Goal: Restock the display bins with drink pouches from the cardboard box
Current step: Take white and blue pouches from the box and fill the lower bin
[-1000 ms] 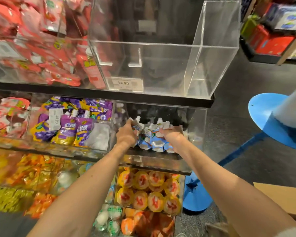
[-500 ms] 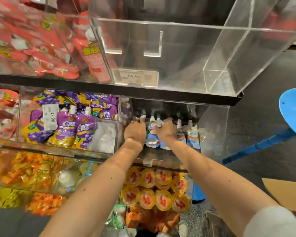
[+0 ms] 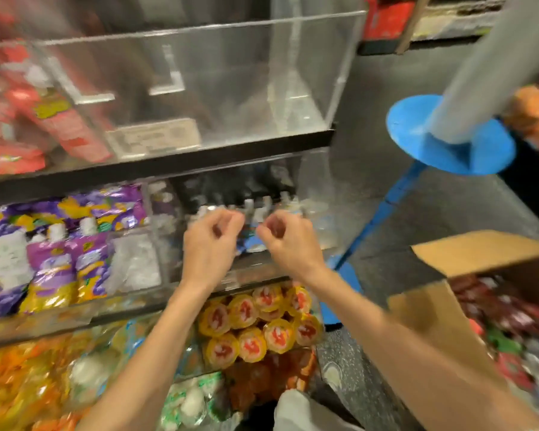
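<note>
Blue-and-white drink pouches (image 3: pixel 257 217) with white caps stand in a row in the clear middle-shelf bin (image 3: pixel 316 188). My left hand (image 3: pixel 210 244) and my right hand (image 3: pixel 288 244) hover side by side just in front of that row, at the bin's open front. Both have their fingers curled in and nothing in them. The open cardboard box (image 3: pixel 467 255) sits low on the right, with red and dark pouches (image 3: pixel 517 325) inside. The frame is blurred by motion.
Purple pouches (image 3: pixel 59 259) fill the bin to the left. An empty clear bin (image 3: pixel 231 73) sits on the shelf above, red packs (image 3: pixel 59 119) beside it. Yellow round packs (image 3: pixel 255 325) lie below. A blue stand (image 3: pixel 442 144) with a grey pole is on the floor at right.
Both hands have let go of the blue-and-white pouches and drawn back out of the bin. The view has swung right, bringing the cardboard box into sight.
</note>
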`<state>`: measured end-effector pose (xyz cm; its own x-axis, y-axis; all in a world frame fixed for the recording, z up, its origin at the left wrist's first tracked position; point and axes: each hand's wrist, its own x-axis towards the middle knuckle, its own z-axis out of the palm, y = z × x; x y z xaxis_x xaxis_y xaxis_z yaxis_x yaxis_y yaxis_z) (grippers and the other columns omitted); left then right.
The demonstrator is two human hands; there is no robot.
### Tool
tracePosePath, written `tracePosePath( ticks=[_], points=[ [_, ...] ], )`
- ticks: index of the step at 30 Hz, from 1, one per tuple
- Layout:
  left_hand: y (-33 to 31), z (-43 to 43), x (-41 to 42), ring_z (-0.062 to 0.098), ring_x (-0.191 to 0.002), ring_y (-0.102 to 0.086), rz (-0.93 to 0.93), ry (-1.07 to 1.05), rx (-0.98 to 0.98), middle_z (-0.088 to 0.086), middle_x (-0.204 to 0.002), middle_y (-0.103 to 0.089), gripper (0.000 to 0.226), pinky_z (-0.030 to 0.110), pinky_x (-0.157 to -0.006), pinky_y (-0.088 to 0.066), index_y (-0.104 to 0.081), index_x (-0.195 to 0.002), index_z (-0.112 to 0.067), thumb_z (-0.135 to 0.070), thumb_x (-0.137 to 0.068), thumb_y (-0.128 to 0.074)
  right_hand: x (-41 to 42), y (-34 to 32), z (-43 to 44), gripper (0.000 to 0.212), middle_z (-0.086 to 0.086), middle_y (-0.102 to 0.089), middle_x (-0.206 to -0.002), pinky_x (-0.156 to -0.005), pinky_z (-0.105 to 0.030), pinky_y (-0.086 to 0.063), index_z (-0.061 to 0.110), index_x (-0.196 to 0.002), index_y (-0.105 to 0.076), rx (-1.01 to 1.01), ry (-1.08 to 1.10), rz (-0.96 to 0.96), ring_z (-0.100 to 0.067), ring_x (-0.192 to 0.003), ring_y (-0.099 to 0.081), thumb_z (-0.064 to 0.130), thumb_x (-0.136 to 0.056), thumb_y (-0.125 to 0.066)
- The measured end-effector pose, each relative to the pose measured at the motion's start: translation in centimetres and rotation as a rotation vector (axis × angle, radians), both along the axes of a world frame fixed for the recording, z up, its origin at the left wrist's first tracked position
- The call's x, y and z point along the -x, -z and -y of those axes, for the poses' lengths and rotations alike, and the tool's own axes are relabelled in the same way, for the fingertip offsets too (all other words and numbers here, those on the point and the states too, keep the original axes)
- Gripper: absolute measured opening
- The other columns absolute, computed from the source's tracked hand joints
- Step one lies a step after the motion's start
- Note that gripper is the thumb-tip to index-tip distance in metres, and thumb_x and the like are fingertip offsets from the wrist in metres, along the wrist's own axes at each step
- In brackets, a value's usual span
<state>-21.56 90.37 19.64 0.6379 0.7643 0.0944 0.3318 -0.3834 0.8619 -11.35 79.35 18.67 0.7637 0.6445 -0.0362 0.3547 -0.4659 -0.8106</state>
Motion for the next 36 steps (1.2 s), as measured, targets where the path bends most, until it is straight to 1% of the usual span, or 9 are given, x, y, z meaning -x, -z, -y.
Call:
tracePosePath(
  ticks=[4, 6, 10, 13, 17, 21, 26, 30, 36],
  points=[
    [-0.5, 8.7, -2.9, -0.002, -0.065, -0.057, 0.174, 0.28, 0.143, -0.014, -0.068, -0.065, 0.018, 0.013, -0.061, -0.042, -0.068, -0.077, -0.026, -0.017, -0.093, -0.069, 2.7, 1.2, 12.1, 0.02, 0.007, -0.062, -0.065, -0.065, -0.031, -0.046, 0.022, -0.073, -0.063, -0.072, 0.325, -0.028, -0.01, -0.065, -0.059, 0.031, -0.09, -0.065],
    [0.3, 14.2, -5.6, -0.002, -0.068, -0.06, 0.143, 0.48, 0.124, -0.011, -0.073, -0.067, 0.009, 0.015, -0.061, -0.045, -0.069, -0.083, -0.024, -0.022, -0.091, -0.07, 3.1, 2.7, 18.3, 0.019, 0.005, -0.065, -0.07, -0.068, -0.037, -0.047, 0.023, -0.071, -0.062, -0.072, 0.505, -0.09, -0.015, -0.07, -0.06, 0.025, -0.091, -0.065],
    [3.9, 26.9, -10.7, 0.003, -0.074, -0.063, -0.004, 0.817, 0.099, -0.008, -0.077, -0.068, 0.004, 0.031, -0.068, -0.053, -0.069, -0.085, -0.028, -0.032, -0.085, -0.069, 3.3, 5.7, 31.0, 0.018, 0.005, -0.061, -0.067, -0.061, -0.033, -0.042, 0.023, -0.075, -0.063, -0.094, 0.836, -0.175, -0.013, -0.063, -0.054, 0.023, -0.094, -0.065],
    [6.5, 37.2, -13.5, 0.019, -0.087, -0.068, -0.139, 1.099, 0.0, 0.001, -0.092, -0.073, 0.024, 0.038, -0.079, -0.054, -0.071, -0.097, -0.019, -0.037, -0.085, -0.061, 2.8, 8.1, 39.9, 0.023, 0.009, -0.057, -0.068, -0.062, -0.03, -0.042, 0.029, -0.075, -0.057, -0.051, 1.038, -0.243, -0.015, -0.065, -0.055, 0.02, -0.096, -0.06],
    [10.3, 49.2, -15.9, 0.03, -0.104, -0.064, -0.39, 1.355, -0.119, 0.015, -0.108, -0.071, 0.022, 0.036, -0.087, -0.048, -0.069, -0.111, -0.006, -0.017, -0.093, -0.063, 2.0, 11.4, 50.5, 0.014, 0.003, -0.065, -0.076, -0.067, -0.034, -0.05, 0.027, -0.082, -0.061, 0.067, 1.197, -0.307, -0.02, -0.074, -0.061, 0.025, -0.096, -0.06],
    [16.0, 55.5, -17.8, 0.027, -0.111, -0.063, -0.653, 1.468, -0.253, 0.008, -0.114, -0.07, 0.026, 0.032, -0.087, -0.045, -0.068, -0.116, -0.014, -0.025, -0.093, -0.061, 1.7, 14.6, 57.2, 0.013, 0.001, -0.065, -0.091, -0.077, -0.039, -0.053, 0.019, -0.101, -0.062, 0.177, 1.181, -0.514, -0.02, -0.083, -0.063, 0.03, -0.098, -0.058],
    [21.6, 59.0, -20.2, 0.03, -0.111, -0.06, -0.937, 1.459, -0.256, 0.009, -0.124, -0.063, 0.043, 0.045, -0.095, -0.049, -0.053, -0.134, -0.018, -0.032, -0.094, -0.062, 0.1, 18.2, 61.9, 0.034, -0.003, -0.059, -0.113, -0.081, -0.031, -0.044, 0.013, -0.126, -0.053, 0.178, 1.251, -0.697, -0.023, -0.1, -0.058, 0.026, -0.095, -0.062],
    [24.9, 61.2, -22.2, 0.032, -0.124, -0.052, -1.0, 1.453, -0.361, 0.012, -0.143, -0.048, 0.068, 0.042, -0.099, -0.042, -0.036, -0.149, -0.02, -0.039, -0.092, -0.068, -2.0, 21.3, 63.4, 0.085, -0.009, -0.025, -0.16, -0.116, -0.043, -0.03, 0.015, -0.155, -0.017, 0.317, 1.321, -0.671, -0.031, -0.145, -0.029, 0.029, -0.089, -0.07],
    [31.3, 64.6, -24.8, 0.042, -0.139, -0.033, -0.98, 1.497, -0.313, 0.016, -0.159, -0.013, 0.094, 0.052, -0.106, -0.042, -0.017, -0.154, -0.041, -0.041, -0.083, -0.078, -5.4, 25.4, 66.3, 0.086, -0.015, -0.011, -0.161, -0.111, -0.04, -0.033, 0.011, -0.153, -0.018, 0.537, 1.395, -0.651, -0.036, -0.14, -0.032, 0.019, -0.087, -0.073]
  ],
)
